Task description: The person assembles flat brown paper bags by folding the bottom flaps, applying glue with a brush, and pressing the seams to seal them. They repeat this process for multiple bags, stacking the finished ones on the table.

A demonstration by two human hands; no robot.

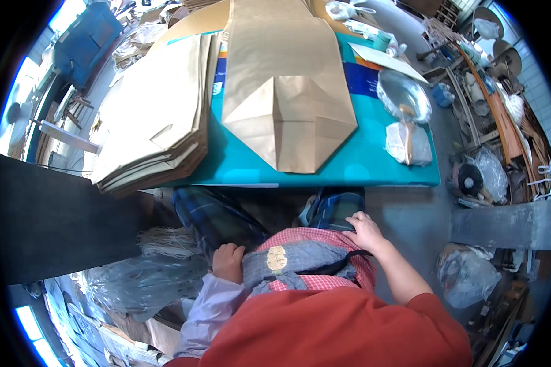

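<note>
My left hand [228, 262] rests on my lap, its fingers curled against a grey and red-checked cloth [306, 260]. My right hand [365, 231] lies on the same cloth at its far right edge, fingers spread on the fabric. Both hands are below the near edge of a teal table [349, 168]. On the table, in front of me, a brown paper bag [284, 92] lies flat with its bottom folded into a point. A thick stack of brown paper bags [159, 116] sits at the table's left.
A shiny metal bowl [403, 95] and a clear plastic bag with a brush-like tool [408, 144] stand at the table's right. Pale string bundles [165, 241] and plastic wrap [141, 281] lie on the floor at my left. Cluttered shelves [496, 104] fill the right side.
</note>
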